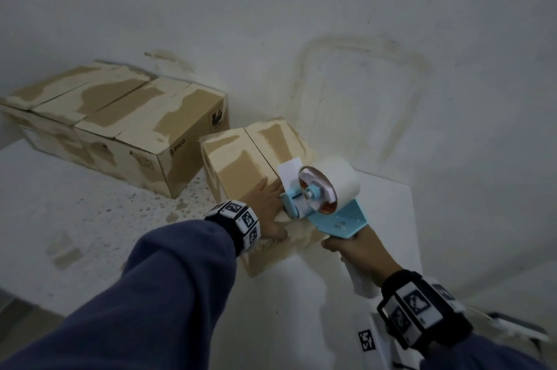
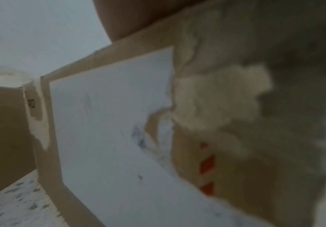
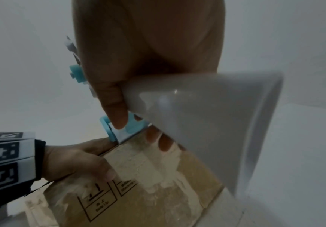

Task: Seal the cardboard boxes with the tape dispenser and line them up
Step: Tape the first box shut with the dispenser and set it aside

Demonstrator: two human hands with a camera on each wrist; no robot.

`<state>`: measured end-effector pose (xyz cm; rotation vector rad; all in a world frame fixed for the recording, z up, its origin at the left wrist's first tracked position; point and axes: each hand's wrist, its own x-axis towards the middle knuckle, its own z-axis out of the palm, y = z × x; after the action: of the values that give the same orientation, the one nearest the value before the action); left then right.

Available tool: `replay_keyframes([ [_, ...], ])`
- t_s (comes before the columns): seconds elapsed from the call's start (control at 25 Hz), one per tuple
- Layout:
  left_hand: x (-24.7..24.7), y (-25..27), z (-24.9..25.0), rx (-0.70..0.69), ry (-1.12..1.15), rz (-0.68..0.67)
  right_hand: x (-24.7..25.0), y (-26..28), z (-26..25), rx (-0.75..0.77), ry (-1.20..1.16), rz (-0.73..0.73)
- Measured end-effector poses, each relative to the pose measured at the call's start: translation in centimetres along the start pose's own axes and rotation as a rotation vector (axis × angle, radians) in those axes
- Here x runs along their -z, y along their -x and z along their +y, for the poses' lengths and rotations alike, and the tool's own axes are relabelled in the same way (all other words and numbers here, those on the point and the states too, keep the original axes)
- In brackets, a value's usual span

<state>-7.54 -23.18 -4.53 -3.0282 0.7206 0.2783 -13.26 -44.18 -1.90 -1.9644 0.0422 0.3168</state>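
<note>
A small cardboard box [image 1: 241, 161] with torn, pale patches stands on the table, its top flaps closed along a centre seam. My left hand [image 1: 268, 201] lies flat on the near end of its top, and the thumb hangs over the front face [image 3: 158, 192]. My right hand [image 1: 349, 249] grips the white handle [image 3: 206, 115] of a blue tape dispenser [image 1: 328, 213]. The dispenser's front end sits at the box's near top edge beside my left hand. It carries a white tape roll [image 1: 334, 179], and a loose tape end sticks up by the seam. A white label [image 2: 109, 122] covers one box side.
Larger cardboard boxes [image 1: 120, 116] stand in a row at the back left, against the wall. The table [image 1: 90, 219] is white with a speckled stretch. A white raised block [image 1: 388, 207] lies right of the small box, and the wall rises close behind.
</note>
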Motion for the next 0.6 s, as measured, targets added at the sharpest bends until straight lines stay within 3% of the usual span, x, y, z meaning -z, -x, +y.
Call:
replay_keyframes([
  [0.16,-0.1,-0.4,-0.1,0.008,0.01,-0.004,-0.5,-0.4,-0.2,-0.029,-0.188,-0.028],
  [0.6,0.7,-0.2,0.5,0.017,-0.069,-0.123,2.6,5.5,5.4,-0.094,-0.23,0.037],
])
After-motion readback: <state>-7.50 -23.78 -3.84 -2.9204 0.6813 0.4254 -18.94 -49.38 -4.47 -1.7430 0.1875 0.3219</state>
